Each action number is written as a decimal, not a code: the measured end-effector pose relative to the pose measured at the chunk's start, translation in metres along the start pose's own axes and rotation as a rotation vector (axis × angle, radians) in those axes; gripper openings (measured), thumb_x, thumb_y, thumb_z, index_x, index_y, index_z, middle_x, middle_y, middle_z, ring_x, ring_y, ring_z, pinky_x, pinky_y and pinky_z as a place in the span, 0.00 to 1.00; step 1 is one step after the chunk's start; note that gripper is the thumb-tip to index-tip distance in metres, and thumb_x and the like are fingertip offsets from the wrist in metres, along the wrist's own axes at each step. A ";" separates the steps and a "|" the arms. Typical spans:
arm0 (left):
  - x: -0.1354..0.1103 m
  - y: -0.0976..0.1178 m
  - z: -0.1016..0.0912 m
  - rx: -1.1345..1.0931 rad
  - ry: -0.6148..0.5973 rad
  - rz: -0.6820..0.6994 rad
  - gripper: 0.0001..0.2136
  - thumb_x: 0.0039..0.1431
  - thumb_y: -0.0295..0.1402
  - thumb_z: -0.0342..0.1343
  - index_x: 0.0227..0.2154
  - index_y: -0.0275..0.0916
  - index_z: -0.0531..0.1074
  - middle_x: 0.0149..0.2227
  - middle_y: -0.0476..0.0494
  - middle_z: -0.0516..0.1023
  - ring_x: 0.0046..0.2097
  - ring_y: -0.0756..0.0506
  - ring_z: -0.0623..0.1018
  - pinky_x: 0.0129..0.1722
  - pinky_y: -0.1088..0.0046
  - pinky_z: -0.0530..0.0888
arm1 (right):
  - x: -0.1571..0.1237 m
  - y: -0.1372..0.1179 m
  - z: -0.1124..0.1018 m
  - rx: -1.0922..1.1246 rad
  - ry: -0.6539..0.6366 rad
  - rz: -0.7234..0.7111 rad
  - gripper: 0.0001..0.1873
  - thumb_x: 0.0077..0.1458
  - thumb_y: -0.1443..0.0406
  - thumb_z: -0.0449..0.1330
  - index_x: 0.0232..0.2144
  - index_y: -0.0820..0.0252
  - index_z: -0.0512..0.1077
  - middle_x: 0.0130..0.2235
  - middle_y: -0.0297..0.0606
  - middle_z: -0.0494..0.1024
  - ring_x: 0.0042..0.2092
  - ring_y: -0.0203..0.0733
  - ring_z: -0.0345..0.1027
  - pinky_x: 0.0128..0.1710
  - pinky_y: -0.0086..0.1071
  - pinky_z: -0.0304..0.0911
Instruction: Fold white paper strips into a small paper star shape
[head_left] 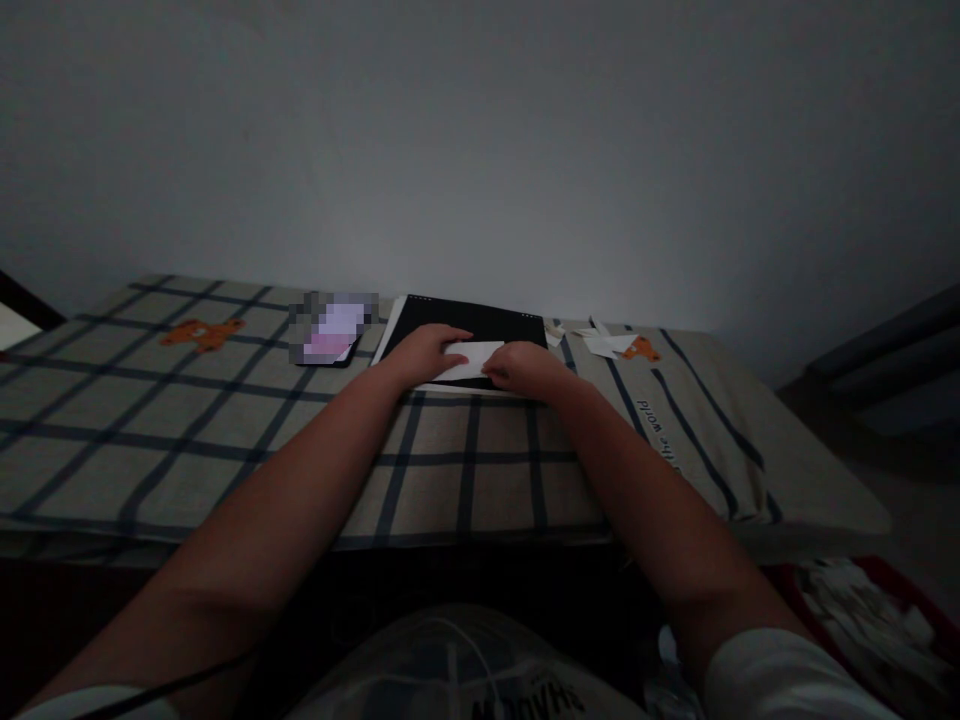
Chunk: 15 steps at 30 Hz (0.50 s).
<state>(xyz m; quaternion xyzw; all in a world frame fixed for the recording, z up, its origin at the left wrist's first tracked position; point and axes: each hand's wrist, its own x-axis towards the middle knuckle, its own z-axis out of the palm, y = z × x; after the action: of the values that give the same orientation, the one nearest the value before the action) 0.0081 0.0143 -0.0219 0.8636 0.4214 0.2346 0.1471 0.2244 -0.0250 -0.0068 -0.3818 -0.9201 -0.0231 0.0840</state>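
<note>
A small white piece of paper (474,358) lies on a black flat board or pad (480,318) with a pale border. My left hand (433,352) rests at the paper's left end, its fingers stretched out and the thumb apart, touching the sheet. At the other end, my right hand (525,367) has its fingers curled in and pinched on the paper's right edge. The fingertips of the right hand are partly hidden by the hand itself.
Left of the board lies a phone (334,330), its screen blurred out. Folded white paper pieces (609,342) lie to the right. A checked cloth (465,480) covers the table, against a grey wall (480,150). At lower right, a red bin (874,620) holds crumpled stuff.
</note>
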 end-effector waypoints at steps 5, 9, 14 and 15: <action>0.000 0.001 0.000 -0.015 0.045 0.019 0.20 0.56 0.31 0.58 0.52 0.38 0.74 0.47 0.41 0.80 0.48 0.42 0.77 0.51 0.66 0.71 | 0.002 0.007 0.006 0.186 0.099 0.078 0.12 0.57 0.68 0.58 0.39 0.62 0.80 0.39 0.43 0.81 0.39 0.41 0.72 0.40 0.32 0.61; -0.002 0.004 -0.001 -0.139 0.098 0.002 0.18 0.57 0.31 0.56 0.51 0.38 0.75 0.43 0.42 0.81 0.43 0.45 0.78 0.48 0.67 0.72 | -0.001 0.016 0.010 0.272 0.219 0.110 0.11 0.57 0.67 0.57 0.38 0.64 0.79 0.39 0.45 0.81 0.41 0.43 0.71 0.43 0.35 0.62; -0.001 0.003 0.002 -0.316 0.126 -0.054 0.20 0.56 0.33 0.56 0.51 0.35 0.75 0.41 0.41 0.81 0.41 0.45 0.79 0.45 0.69 0.74 | -0.004 0.027 0.012 0.261 0.375 0.046 0.06 0.55 0.66 0.60 0.32 0.58 0.77 0.41 0.42 0.77 0.46 0.45 0.66 0.48 0.38 0.59; -0.001 0.001 0.003 -0.334 0.132 -0.063 0.20 0.56 0.34 0.57 0.52 0.35 0.74 0.42 0.41 0.81 0.42 0.45 0.79 0.45 0.69 0.74 | -0.004 0.029 0.012 0.281 0.368 0.025 0.05 0.55 0.67 0.60 0.33 0.58 0.77 0.41 0.41 0.77 0.46 0.44 0.66 0.49 0.38 0.59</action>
<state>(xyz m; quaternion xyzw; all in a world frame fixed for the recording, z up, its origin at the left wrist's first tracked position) 0.0100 0.0128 -0.0237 0.7962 0.4123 0.3528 0.2676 0.2457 -0.0060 -0.0202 -0.3670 -0.8787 0.0373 0.3029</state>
